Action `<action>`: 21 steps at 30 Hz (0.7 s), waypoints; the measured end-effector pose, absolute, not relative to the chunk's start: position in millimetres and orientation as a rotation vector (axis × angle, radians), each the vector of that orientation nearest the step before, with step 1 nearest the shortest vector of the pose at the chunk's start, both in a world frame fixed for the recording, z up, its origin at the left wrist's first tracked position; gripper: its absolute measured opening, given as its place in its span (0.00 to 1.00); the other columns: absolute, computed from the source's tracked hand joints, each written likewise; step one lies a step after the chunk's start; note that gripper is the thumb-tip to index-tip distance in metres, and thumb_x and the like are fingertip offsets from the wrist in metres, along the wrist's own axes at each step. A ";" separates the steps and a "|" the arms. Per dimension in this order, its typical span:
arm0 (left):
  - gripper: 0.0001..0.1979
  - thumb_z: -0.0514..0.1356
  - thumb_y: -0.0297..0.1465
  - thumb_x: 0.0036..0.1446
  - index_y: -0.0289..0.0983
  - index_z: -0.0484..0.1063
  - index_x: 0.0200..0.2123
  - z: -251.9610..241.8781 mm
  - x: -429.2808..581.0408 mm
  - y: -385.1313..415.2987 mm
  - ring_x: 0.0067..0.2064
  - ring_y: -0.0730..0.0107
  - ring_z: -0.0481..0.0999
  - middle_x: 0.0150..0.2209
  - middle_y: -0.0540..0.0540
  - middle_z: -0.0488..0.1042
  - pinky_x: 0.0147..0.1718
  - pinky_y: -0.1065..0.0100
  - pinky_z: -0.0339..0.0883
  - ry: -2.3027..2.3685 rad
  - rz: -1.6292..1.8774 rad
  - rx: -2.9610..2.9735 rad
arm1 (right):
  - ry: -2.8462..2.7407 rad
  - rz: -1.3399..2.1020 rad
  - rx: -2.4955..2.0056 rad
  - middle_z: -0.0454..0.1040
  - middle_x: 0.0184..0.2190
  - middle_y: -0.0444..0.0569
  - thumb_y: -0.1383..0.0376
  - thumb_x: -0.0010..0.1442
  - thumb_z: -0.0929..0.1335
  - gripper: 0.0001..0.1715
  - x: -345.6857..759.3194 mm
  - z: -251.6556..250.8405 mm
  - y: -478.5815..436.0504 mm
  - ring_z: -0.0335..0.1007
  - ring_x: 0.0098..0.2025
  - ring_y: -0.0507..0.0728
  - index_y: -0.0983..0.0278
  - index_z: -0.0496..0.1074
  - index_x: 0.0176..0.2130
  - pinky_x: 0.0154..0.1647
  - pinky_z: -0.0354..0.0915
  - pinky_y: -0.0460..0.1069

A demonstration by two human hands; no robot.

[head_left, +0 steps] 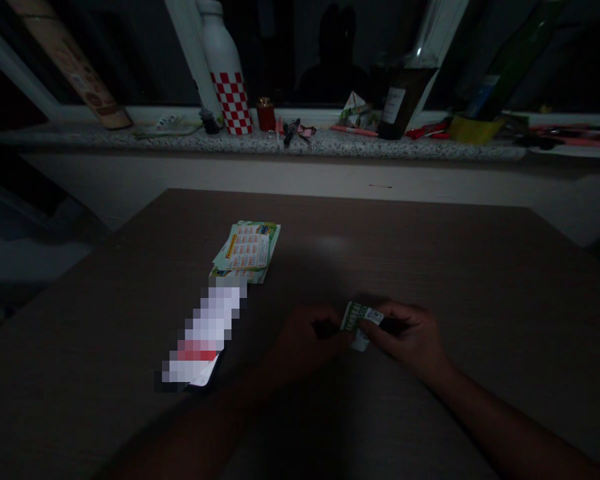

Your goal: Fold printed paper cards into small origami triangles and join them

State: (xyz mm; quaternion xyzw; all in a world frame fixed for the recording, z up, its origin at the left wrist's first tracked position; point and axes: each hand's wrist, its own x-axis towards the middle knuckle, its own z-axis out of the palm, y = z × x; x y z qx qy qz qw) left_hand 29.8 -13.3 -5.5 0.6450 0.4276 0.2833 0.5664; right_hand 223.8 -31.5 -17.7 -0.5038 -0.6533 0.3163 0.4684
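Both of my hands rest on a dark wooden table [430,253] in dim light. Between them is a small folded green and white paper [361,321]. My right hand [410,337] pinches its right side with curled fingers. My left hand [305,337] is closed against its left edge. A loose stack of green and orange printed cards [246,251] lies further back to the left. A lit phone [203,340] lies flat just left of my left hand.
A speckled stone sill [330,143] runs behind the table. On it stand a white bottle with red checks [226,70], a small red jar [266,115], a dark glass bottle [405,93], a green bottle [505,63] and scattered pens and clips.
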 end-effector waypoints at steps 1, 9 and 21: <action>0.09 0.64 0.35 0.51 0.34 0.76 0.30 -5.9 29.6 -12.7 0.32 0.68 0.73 0.29 0.48 0.76 0.32 0.70 0.63 0.988 0.669 1.476 | -1.589 0.787 -1.233 0.75 0.19 0.44 0.64 0.51 0.72 0.08 223.2 -17.3 -31.6 0.69 0.20 0.51 0.64 0.73 0.24 0.21 0.66 0.44; 0.09 0.67 0.34 0.48 0.34 0.78 0.32 -12.3 26.9 -6.9 0.33 0.67 0.74 0.30 0.47 0.77 0.35 0.68 0.64 0.933 0.776 1.252 | -1.473 1.027 -1.161 0.79 0.25 0.47 0.63 0.51 0.73 0.05 217.9 -18.8 -32.2 0.74 0.26 0.53 0.64 0.77 0.29 0.28 0.71 0.46; 0.09 0.67 0.34 0.47 0.34 0.78 0.29 -9.3 26.7 -4.6 0.32 0.67 0.74 0.28 0.47 0.77 0.33 0.67 0.64 0.939 0.723 1.228 | -1.342 1.285 -1.141 0.79 0.23 0.45 0.62 0.52 0.73 0.07 220.0 -15.5 -29.2 0.72 0.25 0.50 0.63 0.78 0.26 0.28 0.68 0.44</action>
